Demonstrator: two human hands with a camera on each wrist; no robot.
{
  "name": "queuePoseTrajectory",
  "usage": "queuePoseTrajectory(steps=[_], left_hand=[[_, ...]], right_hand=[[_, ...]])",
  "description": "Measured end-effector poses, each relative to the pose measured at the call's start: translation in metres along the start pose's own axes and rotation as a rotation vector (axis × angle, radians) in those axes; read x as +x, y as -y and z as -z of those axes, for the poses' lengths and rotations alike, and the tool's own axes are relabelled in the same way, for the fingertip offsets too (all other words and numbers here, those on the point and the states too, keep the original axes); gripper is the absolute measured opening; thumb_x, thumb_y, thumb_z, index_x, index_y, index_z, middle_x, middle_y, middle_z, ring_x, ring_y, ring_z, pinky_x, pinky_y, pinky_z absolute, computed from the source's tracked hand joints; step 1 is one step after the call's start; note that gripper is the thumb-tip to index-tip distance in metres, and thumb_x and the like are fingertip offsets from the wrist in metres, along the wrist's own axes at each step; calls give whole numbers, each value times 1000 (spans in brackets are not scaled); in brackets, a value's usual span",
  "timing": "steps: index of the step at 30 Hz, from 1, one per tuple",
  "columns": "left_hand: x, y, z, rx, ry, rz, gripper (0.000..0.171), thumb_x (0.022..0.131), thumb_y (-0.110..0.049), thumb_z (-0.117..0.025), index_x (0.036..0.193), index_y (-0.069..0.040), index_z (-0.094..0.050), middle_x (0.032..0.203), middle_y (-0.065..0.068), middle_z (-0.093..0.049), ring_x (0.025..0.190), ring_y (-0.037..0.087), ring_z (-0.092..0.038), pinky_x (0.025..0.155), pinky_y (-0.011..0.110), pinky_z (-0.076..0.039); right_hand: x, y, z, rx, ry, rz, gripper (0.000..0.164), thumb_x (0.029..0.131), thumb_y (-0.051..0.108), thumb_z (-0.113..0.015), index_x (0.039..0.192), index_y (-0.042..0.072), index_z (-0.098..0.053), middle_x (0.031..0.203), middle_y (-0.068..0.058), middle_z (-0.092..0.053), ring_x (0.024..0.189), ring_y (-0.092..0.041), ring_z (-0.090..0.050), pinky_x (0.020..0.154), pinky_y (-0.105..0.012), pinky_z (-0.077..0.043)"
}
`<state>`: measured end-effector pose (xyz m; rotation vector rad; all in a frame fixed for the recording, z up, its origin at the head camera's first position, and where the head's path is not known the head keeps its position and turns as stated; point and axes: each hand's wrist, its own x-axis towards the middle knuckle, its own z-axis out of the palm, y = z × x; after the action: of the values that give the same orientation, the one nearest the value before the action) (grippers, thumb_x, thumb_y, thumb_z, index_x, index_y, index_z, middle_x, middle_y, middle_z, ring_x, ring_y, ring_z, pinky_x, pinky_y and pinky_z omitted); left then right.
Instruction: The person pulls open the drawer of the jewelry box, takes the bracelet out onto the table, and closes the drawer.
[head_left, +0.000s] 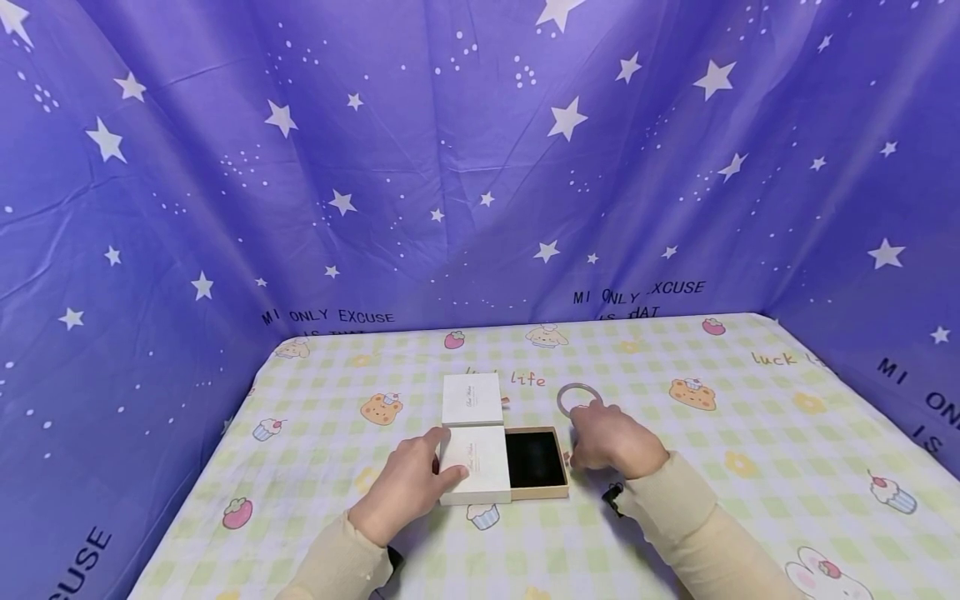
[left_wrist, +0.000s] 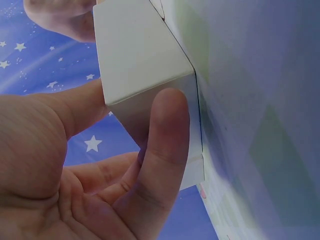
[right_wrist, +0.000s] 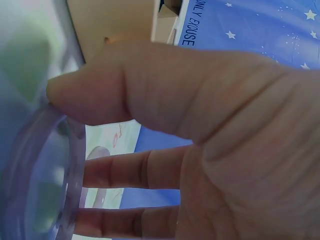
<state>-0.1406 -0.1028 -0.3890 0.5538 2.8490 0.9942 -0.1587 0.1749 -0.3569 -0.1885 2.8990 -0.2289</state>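
Note:
A white drawer box (head_left: 480,483) with small script lies on the table, its kraft tray (head_left: 567,481) slid out to the right and showing a black lining (head_left: 534,458). My left hand (head_left: 411,477) grips the box's left end, thumb on top; in the left wrist view a finger (left_wrist: 169,130) presses its end face. Right of the tray is my right hand (head_left: 617,437). Its thumb and fingers pinch a translucent lavender bangle (right_wrist: 75,150), mostly hidden from the head view. Just beyond that hand, another bangle (head_left: 561,397) lies on the cloth.
A second white box (head_left: 472,398), closed, stands directly behind the first, a small ribbon tab (head_left: 506,402) at its right. A checked cloth (head_left: 322,500) with cartoon prints covers the table. Purple star-printed curtains (head_left: 465,150) hang behind and at both sides.

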Motion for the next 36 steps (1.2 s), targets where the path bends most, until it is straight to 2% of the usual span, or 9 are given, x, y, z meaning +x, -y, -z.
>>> queuePoseTrajectory(steps=[9,25,36], left_hand=[[0,0,0,3,1,3,60,86,-27,-71,132,6,-48,67,-2,-53,53,9,-47,52,26,-41],[0,0,-1,15,-6,1,61,86,-27,-71,132,6,-48,69,-2,-54,55,9,-48,53,26,-41],[0,0,-1,10,1,6,61,86,-26,-72,132,6,-47,70,-1,-54,56,10,-49,53,26,-42]], right_hand=[[1,0,-3,7,19,-9,42,63,16,-82,96,7,-58,105,-19,-56,96,-41,-52,76,-50,-45],[2,3,-4,25,29,-38,57,61,15,-84,109,0,-57,109,-26,-52,93,-40,-55,76,-51,-47],[-1,3,-2,52,33,-25,47,60,9,-82,99,3,-57,100,-19,-54,84,-31,-54,72,-45,-47]])
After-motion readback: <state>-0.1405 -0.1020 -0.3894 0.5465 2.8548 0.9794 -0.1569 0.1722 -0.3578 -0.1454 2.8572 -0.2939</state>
